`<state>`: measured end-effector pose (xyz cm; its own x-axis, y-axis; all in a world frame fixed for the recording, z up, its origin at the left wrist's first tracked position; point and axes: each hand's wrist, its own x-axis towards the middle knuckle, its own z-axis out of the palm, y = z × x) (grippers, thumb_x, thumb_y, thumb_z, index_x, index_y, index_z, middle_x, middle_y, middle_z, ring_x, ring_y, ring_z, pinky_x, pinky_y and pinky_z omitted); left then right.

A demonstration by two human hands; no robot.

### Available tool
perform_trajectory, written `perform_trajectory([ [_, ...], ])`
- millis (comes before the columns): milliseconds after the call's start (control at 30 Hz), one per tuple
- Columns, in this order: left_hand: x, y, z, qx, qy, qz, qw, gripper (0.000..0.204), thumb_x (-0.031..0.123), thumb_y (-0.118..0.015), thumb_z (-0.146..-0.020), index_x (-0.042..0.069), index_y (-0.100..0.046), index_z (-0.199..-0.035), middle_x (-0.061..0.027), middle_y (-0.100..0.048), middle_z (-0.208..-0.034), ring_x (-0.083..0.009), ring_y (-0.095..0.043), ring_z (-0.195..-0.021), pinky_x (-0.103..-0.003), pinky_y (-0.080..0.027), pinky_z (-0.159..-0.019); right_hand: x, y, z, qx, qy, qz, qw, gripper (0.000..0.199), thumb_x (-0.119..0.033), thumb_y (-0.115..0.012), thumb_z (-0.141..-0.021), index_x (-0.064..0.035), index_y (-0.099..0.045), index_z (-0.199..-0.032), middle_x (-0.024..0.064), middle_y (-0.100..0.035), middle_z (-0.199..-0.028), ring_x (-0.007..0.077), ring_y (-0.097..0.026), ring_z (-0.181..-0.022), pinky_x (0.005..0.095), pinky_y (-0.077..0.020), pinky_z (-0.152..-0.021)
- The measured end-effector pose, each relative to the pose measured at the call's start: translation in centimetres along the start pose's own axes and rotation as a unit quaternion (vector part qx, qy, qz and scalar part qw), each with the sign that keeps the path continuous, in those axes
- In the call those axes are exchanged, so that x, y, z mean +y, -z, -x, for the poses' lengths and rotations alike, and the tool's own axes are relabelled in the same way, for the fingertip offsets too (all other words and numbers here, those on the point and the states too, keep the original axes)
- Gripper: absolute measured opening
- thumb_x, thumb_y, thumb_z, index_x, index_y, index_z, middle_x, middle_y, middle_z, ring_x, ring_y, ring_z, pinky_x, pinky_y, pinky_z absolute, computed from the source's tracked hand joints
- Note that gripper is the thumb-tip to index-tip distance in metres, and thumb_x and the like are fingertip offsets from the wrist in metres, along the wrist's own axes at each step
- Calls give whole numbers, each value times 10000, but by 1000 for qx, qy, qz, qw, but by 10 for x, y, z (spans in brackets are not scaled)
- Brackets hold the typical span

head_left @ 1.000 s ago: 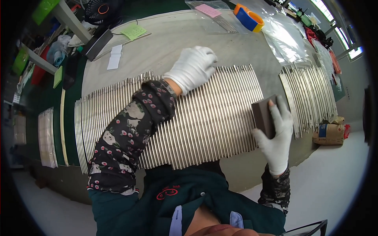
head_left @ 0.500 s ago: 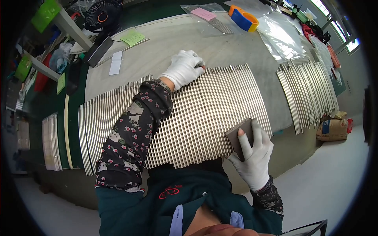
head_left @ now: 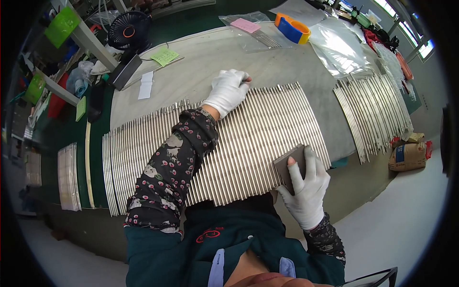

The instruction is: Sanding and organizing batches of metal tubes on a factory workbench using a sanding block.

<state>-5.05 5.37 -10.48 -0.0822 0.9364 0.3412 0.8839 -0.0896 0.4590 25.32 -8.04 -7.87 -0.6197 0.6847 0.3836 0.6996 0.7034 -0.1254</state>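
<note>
Leftmost, a small stack of metal strips (head_left: 69, 177) lies apart on the green surface, out of the way of the main batch. Next, a long row of thin silvery rods (head_left: 239, 143) is laid side by side across the table (head_left: 201, 62), packed close so they form one flat sheet that can be worked in a single pass. At its far edge the left hand (head_left: 228, 91), in a white glove, lies flat with its fingers together and curled over the rod ends, seemingly pinning the row so that it cannot roll or slide. At the near right edge, the right hand (head_left: 306, 184) presses a dark rubbing block (head_left: 288, 165) onto the rods, its fingers spread across the block's top. Farther right, a second batch of rods (head_left: 375, 107) waits separately.
</note>
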Motion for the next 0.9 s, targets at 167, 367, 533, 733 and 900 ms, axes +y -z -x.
perform_trajectory([
  [167, -8, 3, 0, -23, -3, -87, 996, 168, 240, -652, -872, 213, -798, -951, -44, -716, -1053, -293, -643, -1026, -400, -522, -916, 0, 1, 0, -1, -3, -4, 1000, 878, -270, -899, -598, -142, -539, -1389, 262, -417, -1494, 420, -483, -1277, 482, -407, -901],
  [367, -5, 3, 5, -28, -5, -62, 998, 165, 235, -670, -867, 163, -799, -939, -60, -709, -1082, -309, -617, -1078, -410, -497, -965, 0, -1, 2, 6, -7, -6, 1000, 938, -265, -905, -586, -159, -500, -1426, 267, -416, -1491, 425, -480, -1278, 484, -410, -896],
  [533, -5, 2, 5, -32, 24, -8, 999, 186, 232, -670, -869, 132, -799, -957, -96, -708, -1097, -315, -620, -1082, -404, -489, -989, 2, -7, 6, 32, -4, -22, 999, 1035, -267, -911, -575, -197, -426, -1486, 270, -409, -1494, 428, -474, -1287, 484, -409, -892],
  [733, -5, 5, 5, -27, 44, 54, 997, 214, 188, -662, -881, 42, -770, -993, -143, -696, -1089, -318, -640, -1052, -378, -498, -977, 2, -10, 14, 53, -4, -19, 998, 1094, -269, -910, -571, -213, -376, -1524, 270, -398, -1508, 425, -473, -1297, 479, -408, -885],
  [900, 4, 24, 6, -88, 117, 307, 940, 236, 169, -637, -961, 7, -657, -1131, -68, -669, -984, -147, -635, -907, -280, -515, -835, 2, -15, 17, 76, -3, -11, 997, 1119, -270, -910, -565, -220, -359, -1537, 271, -397, -1506, 424, -482, -1290, 481, -413, -883],
])
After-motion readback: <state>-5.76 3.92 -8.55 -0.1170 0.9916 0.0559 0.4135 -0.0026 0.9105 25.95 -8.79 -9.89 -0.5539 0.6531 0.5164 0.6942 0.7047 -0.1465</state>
